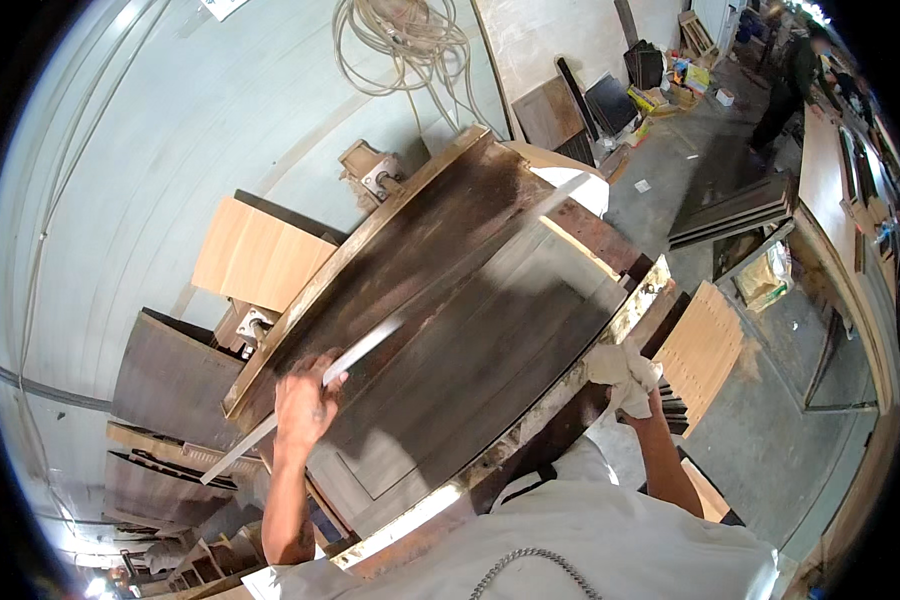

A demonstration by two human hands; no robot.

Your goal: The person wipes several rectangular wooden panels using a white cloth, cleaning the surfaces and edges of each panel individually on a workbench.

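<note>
Dark brown wood panel point(450, 320) lies flat in the middle of the view, tilted across it, pale trim along its long edges. It is the landmark for everything below.

Left hand point(305, 400) sits on the panel's near-left part, fingers curled shut around a long thin pale strip point(370, 345). That strip runs diagonally over the panel face, one end sticking out past the panel's lower-left edge, the far end blurred toward the upper right.

Right hand point(635, 395) is at the panel's right edge, closed around a bunched white rag point(620, 370) that touches the crusted pale trim there.

Left of the panel: a light wood board point(255, 255) leaning, with more dark panels point(175, 380) stacked below it. Beyond the panel's far-left corner, a coil of pale cable point(400, 40) hangs on the curved white wall point(170, 150). Right of the panel: a small slatted light board point(705, 350) on the grey concrete floor point(770, 440), and flat dark boards point(735, 210) further back. Far upper right, another person point(790, 80) stands well apart.
</note>
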